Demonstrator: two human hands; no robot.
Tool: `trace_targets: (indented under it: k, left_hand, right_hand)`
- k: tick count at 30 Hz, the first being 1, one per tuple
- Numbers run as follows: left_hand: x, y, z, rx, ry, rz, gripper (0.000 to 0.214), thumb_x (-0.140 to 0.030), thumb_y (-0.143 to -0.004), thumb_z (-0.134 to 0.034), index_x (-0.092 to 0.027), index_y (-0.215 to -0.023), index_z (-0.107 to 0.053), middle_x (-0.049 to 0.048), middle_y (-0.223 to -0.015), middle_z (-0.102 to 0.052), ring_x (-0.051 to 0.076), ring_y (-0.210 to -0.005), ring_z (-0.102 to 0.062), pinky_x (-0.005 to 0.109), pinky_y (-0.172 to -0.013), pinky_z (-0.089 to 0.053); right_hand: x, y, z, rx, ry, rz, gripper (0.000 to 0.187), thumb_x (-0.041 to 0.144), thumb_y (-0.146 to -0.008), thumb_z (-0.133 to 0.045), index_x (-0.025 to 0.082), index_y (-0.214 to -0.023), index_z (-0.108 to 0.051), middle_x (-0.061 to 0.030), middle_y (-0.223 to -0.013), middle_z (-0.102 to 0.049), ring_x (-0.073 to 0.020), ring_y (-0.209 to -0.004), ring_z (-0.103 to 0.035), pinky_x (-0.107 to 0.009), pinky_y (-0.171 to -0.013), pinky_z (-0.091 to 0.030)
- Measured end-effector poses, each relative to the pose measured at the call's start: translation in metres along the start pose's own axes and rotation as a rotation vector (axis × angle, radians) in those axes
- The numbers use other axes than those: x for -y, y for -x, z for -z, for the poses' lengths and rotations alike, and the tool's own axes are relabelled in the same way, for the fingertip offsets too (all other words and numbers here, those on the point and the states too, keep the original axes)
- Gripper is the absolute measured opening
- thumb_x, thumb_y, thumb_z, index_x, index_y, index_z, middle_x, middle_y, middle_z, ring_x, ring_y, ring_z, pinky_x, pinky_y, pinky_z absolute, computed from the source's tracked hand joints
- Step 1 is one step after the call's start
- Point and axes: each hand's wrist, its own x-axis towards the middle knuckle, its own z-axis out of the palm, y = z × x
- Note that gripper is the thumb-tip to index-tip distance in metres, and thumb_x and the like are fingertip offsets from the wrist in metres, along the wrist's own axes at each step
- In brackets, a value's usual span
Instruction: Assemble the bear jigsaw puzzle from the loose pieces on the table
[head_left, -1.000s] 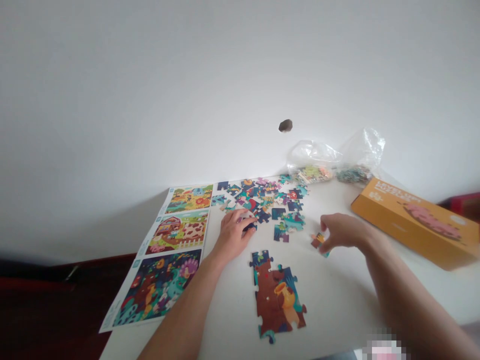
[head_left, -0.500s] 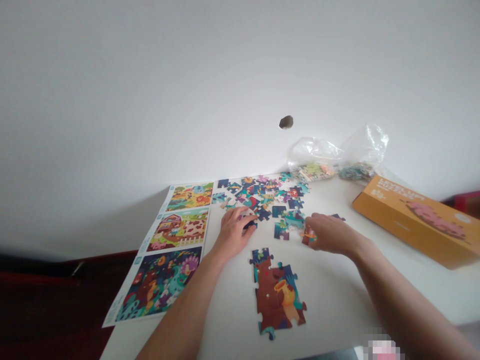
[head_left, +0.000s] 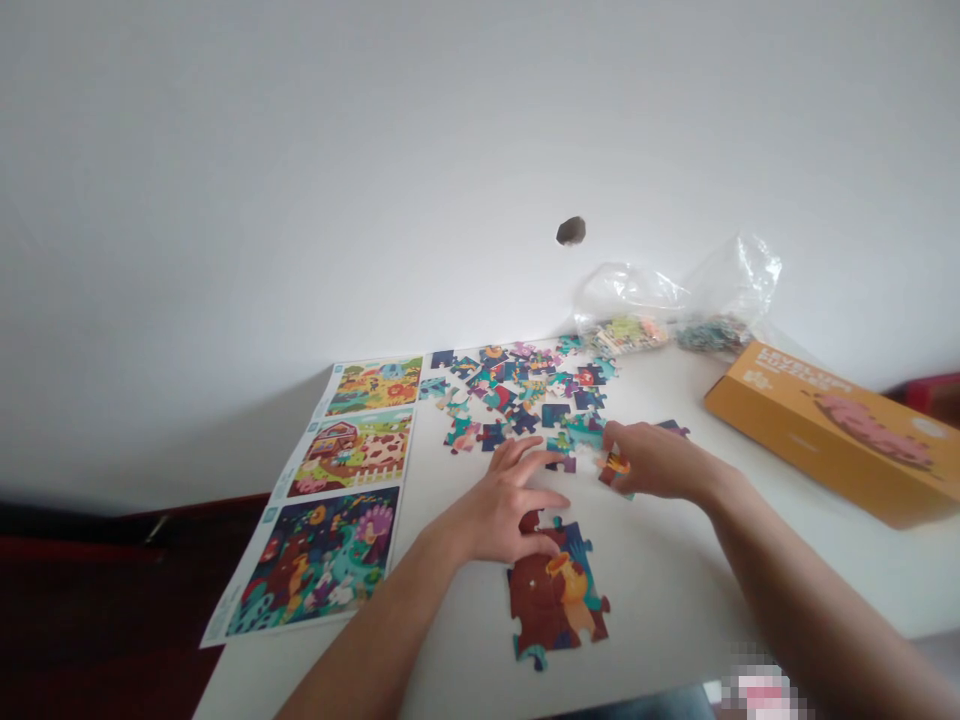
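My left hand, fingers spread, is over the upper part of a joined puzzle section that shows a brown bear and a honey pot; it hides the section's top. Further right, my right hand has its fingers closed on a puzzle piece with orange and brown on it, close to the table. Teal joined pieces lie just left of those fingers. A dark piece shows partly behind the right hand. Loose puzzle pieces are scattered beyond both hands.
A printed picture sheet lies along the left side of the white table. Clear bags of pieces rest against the wall at the back. An orange puzzle box lies at the right.
My left hand has come away from the loose pieces, moved nearer and to the right over the bear section, and spread its fingers. The right hand stays nearly in place with its piece.
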Motion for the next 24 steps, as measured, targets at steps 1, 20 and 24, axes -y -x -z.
trace_targets:
  k: [1,20,24]
  left_hand:
    - [0.001,0.0,-0.001,0.011,0.004,0.012,0.047,-0.057,-0.072,-0.076,-0.03,-0.111,-0.073,0.0078,-0.144,-0.048,0.038,-0.141,-0.028,0.058,-0.117,-0.025]
    - [0.012,0.005,0.011,-0.009,0.007,0.117,0.024,-0.025,-0.073,-0.081,-0.036,-0.094,-0.077,0.0005,-0.144,-0.05,0.035,-0.141,-0.033,0.056,-0.114,-0.033]
    - [0.011,0.012,0.026,-0.27,-0.01,0.128,0.022,-0.029,-0.083,-0.071,-0.031,-0.105,-0.074,0.0042,-0.132,-0.06,0.03,-0.132,-0.046,0.05,-0.111,-0.04]
  right_hand:
    - [0.001,0.0,-0.001,0.012,-0.016,0.005,0.028,0.028,-0.075,-0.065,0.021,-0.101,-0.06,-0.0073,-0.091,-0.069,-0.022,-0.079,-0.064,-0.026,-0.059,-0.033]
    - [0.031,-0.013,-0.01,0.111,-0.031,0.212,0.041,0.061,-0.066,-0.078,0.023,-0.077,-0.068,-0.0025,-0.076,-0.069,-0.0202,-0.07,-0.062,-0.026,-0.055,-0.029]
    - [0.028,-0.019,-0.012,0.091,-0.044,0.273,0.044,0.065,-0.068,-0.075,0.022,-0.075,-0.067,-0.002,-0.072,-0.067,-0.0183,-0.067,-0.059,-0.026,-0.054,-0.027]
